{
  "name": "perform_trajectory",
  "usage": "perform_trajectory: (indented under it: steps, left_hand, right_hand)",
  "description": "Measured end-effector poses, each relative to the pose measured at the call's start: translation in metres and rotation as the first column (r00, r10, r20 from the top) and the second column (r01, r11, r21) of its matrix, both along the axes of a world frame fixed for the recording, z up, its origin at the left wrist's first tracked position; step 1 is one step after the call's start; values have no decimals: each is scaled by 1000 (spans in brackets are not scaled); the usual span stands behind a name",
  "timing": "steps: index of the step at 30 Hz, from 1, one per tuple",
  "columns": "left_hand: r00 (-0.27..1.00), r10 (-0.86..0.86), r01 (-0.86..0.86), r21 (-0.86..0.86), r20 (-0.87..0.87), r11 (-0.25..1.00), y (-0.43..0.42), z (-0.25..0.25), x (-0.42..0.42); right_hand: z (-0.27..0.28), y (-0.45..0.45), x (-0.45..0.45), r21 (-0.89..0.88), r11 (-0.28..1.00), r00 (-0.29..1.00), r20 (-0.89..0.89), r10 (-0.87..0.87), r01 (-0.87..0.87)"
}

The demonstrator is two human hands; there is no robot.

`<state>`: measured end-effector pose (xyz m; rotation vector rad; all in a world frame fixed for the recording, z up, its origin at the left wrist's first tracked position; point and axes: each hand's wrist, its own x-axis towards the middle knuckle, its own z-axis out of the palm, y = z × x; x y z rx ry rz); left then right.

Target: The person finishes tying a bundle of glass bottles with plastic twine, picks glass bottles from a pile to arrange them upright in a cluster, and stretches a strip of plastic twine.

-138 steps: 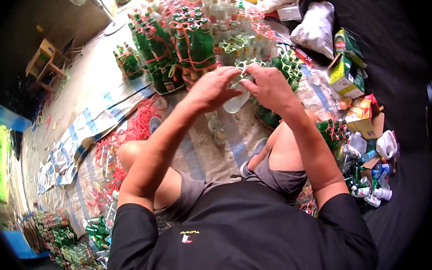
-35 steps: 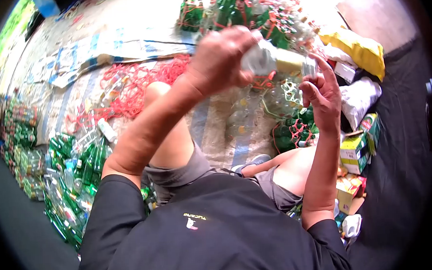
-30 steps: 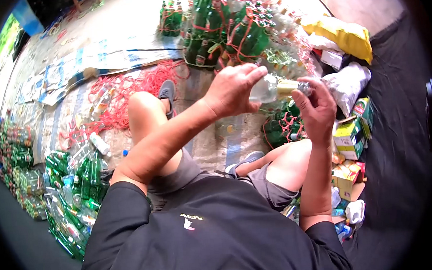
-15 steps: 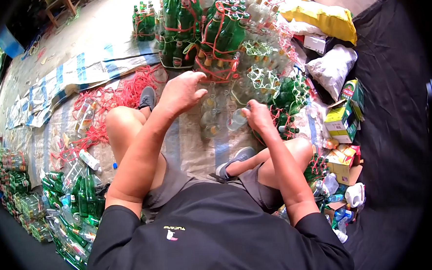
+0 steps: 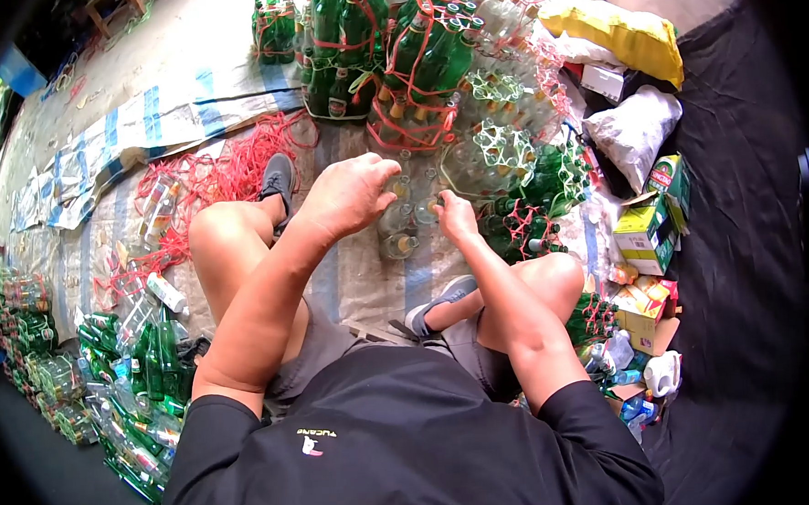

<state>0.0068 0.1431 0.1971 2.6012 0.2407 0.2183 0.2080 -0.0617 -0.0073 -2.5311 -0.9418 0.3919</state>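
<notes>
Several clear glass bottles [image 5: 399, 245] stand close together on the striped sheet between my two hands. My left hand [image 5: 356, 193] hovers at their left side, its thumb and fingers apart and nothing between them. Across from it, my right hand [image 5: 457, 216] has its fingers closed at the top of a clear glass bottle [image 5: 426, 212] on the right of this cluster. Behind the cluster is a bundle of bottles tied with red string [image 5: 409, 129].
Tied green bottles [image 5: 422, 55] are stacked ahead. Red string [image 5: 227, 175] lies in a heap at left, and loose green bottles [image 5: 158, 357] are piled near my left side. Cardboard boxes [image 5: 643, 235] and a white sack [image 5: 634, 131] line the right.
My right hand has moved left and slightly up with the clear bottle, bringing it against the others. My left hand has come lower and a little right. The view has shifted slightly.
</notes>
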Motion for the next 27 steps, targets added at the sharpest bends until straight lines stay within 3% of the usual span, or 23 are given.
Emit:
perform_trajectory:
  steps: [5, 7, 14, 22, 24, 25, 27]
  left_hand:
    - [1000, -15, 15, 4, -26, 1000, 2, -6, -4]
    - [999, -19, 19, 1, -35, 1000, 3, -7, -5]
    - [999, -32, 33, 5, -20, 999, 4, -16, -10]
    - [997, -7, 8, 9, -80, 1000, 17, -15, -13]
    - [989, -19, 26, -47, 148, 999, 33, -12, -18]
    - [968, 8, 29, -144, 251, 989, 38, 15, -29]
    - [874, 215, -40, -375, 436, 926, 58, 59, -66]
  right_hand:
    - [-17, 7, 1, -48, 997, 998, -2, 60, -61]
    - [-23, 7, 0, 39, 996, 996, 32, 82, -83]
    - [-23, 6, -3, 94, 988, 992, 40, 119, -122]
    - [-24, -3, -3, 93, 996, 992, -125, 22, -10]
    - [-21, -3, -1, 40, 999, 992, -130, -5, 10]
    - [-21, -5, 3, -38, 999, 998, -65, -6, 3]
    - [-8, -6, 10, 58, 998, 1000, -12, 17, -16]
